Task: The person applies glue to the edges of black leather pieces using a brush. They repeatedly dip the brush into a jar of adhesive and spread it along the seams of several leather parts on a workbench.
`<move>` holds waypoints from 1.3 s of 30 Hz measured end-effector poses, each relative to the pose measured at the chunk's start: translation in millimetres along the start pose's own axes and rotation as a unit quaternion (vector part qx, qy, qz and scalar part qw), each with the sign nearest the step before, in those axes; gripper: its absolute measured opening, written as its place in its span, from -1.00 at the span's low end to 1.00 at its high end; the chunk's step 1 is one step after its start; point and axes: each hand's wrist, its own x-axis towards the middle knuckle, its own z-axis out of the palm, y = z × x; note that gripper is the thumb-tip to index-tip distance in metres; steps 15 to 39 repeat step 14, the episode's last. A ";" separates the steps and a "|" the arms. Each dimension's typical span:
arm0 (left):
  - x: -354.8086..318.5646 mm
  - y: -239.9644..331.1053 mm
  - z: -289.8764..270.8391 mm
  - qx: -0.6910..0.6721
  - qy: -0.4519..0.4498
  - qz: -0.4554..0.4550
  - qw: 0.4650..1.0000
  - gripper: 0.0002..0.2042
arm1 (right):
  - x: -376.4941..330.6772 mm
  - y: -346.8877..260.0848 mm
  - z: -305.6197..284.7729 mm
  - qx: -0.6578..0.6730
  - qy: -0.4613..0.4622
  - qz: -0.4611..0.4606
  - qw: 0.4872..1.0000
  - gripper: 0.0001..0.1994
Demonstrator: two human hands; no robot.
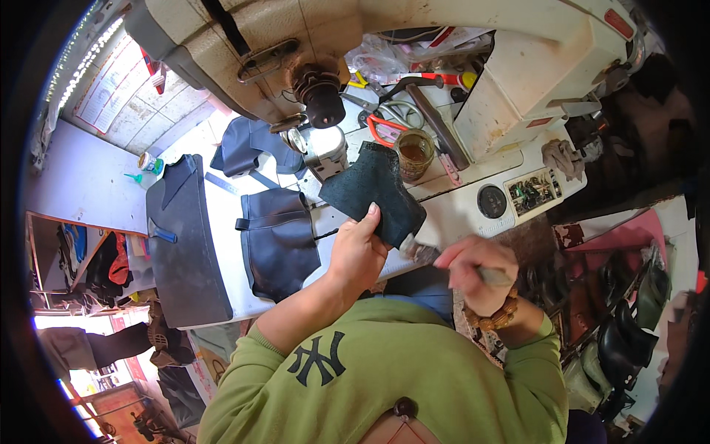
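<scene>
My left hand (360,251) grips a dark leather piece (384,189), the thumb lying on its rough upper face. The piece is held up over the front of the sewing machine bed (451,211). In my right hand (479,272) is a brush (423,251), its pale tip at the lower edge of the leather. Motion blurs this hand and the brush somewhat. Behind the leather stands an open glass jar (415,153) with amber liquid. Left of my left hand lies a black leather boot shaft (277,240) with a strap across it.
The sewing machine head (310,44) overhangs the work. Beyond the jar lie orange-handled scissors (384,129) and a hammer (438,126). A parts tray (532,192) sits right. A black mat (185,251) carries a blue-handled knife (161,232). Boots (625,340) stand at lower right.
</scene>
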 end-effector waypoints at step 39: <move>-1.8 14.9 -29.7 -0.207 -0.198 -0.373 0.882 -0.60 | 21.4 39.4 -34.0 -0.218 -0.012 -0.099 0.971 -0.73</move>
